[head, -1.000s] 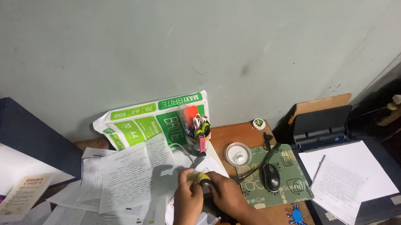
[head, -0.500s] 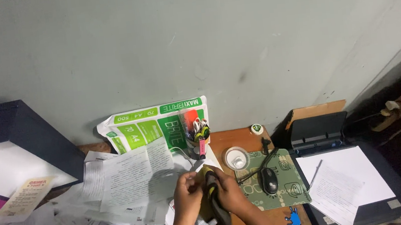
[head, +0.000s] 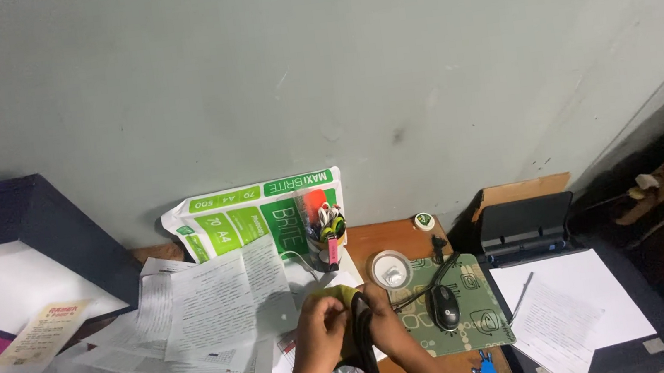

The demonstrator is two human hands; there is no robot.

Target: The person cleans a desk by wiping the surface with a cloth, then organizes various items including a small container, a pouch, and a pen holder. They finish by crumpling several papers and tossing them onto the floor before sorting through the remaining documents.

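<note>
Both my hands meet over the wooden desk (head: 397,235), low in the middle of the head view. My left hand (head: 321,332) and my right hand (head: 385,329) together grip a yellow-green and black object (head: 352,313) with a dark strap hanging down from it. What kind of object it is I cannot make out. Printed sheets (head: 216,299) lie just left of my hands. A black wired mouse (head: 444,306) rests on a green patterned mouse pad (head: 478,286) just to their right.
A green-and-white paper ream pack (head: 247,213) leans on the wall behind a pen cup (head: 326,233). A clear round lid (head: 390,267) and a small round tin (head: 423,221) lie nearby. A dark printer (head: 530,226) with white sheets stands right; a dark box (head: 29,237) left.
My hands have turned the yellow-and-black object so its dark side and strap hang between them. The view has shifted down a little.
</note>
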